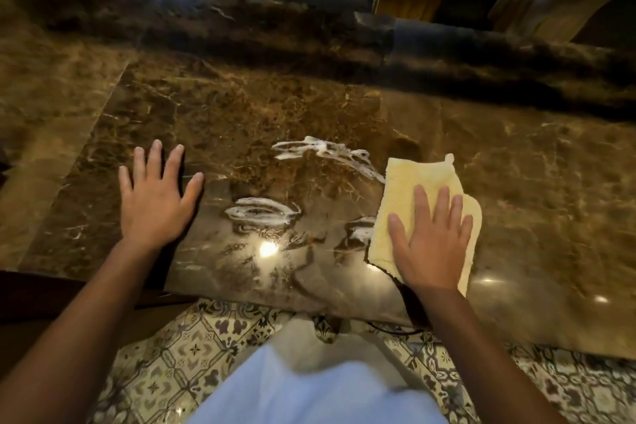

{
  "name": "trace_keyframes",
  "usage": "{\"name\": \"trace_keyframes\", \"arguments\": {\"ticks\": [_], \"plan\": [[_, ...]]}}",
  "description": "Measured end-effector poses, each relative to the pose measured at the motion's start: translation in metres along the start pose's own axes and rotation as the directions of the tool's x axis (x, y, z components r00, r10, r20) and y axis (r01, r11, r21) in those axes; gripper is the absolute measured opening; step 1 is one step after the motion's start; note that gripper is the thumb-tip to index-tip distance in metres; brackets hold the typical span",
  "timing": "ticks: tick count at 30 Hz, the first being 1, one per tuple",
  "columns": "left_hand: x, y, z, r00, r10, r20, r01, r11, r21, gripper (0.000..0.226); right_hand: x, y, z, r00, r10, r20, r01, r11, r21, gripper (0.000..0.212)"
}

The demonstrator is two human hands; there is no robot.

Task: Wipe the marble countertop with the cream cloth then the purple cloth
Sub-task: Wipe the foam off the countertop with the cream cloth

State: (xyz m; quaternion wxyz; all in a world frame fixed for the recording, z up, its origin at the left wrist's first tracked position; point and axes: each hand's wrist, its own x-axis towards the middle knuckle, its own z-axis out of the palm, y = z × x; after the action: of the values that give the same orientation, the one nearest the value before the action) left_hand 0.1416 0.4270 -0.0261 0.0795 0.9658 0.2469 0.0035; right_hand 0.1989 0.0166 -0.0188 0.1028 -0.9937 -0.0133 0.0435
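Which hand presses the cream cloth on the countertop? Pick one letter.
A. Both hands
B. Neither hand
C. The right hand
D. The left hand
C: the right hand lies flat on the cream cloth, while the left hand rests on bare countertop.

no readable text, label, brand, number or sign anywhere in view. nothing printed on the cream cloth (409, 189), nothing on the counter (241, 107), only ornamental patterns, no letters, on the floor tiles (179, 348).
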Motion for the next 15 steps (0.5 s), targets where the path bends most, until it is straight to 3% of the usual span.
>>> {"name": "trace_keyframes", "arguments": {"ticks": [10, 15], "plan": [[0.0, 0.001, -0.002, 1.0, -0.013, -0.016, 0.013, 1.0, -0.001, 0.068, 0.137, -0.053, -0.005, 0.988, -0.154, -0.008, 0.154, 0.988, -0.002, 0.062], [-0.002, 0.001, -0.004, 0.999, 0.01, -0.033, -0.01, 1.0, -0.011, 0.07, 0.157, -0.07, -0.006, 0.966, -0.256, 0.046, 0.257, 0.966, -0.03, 0.061]]}}
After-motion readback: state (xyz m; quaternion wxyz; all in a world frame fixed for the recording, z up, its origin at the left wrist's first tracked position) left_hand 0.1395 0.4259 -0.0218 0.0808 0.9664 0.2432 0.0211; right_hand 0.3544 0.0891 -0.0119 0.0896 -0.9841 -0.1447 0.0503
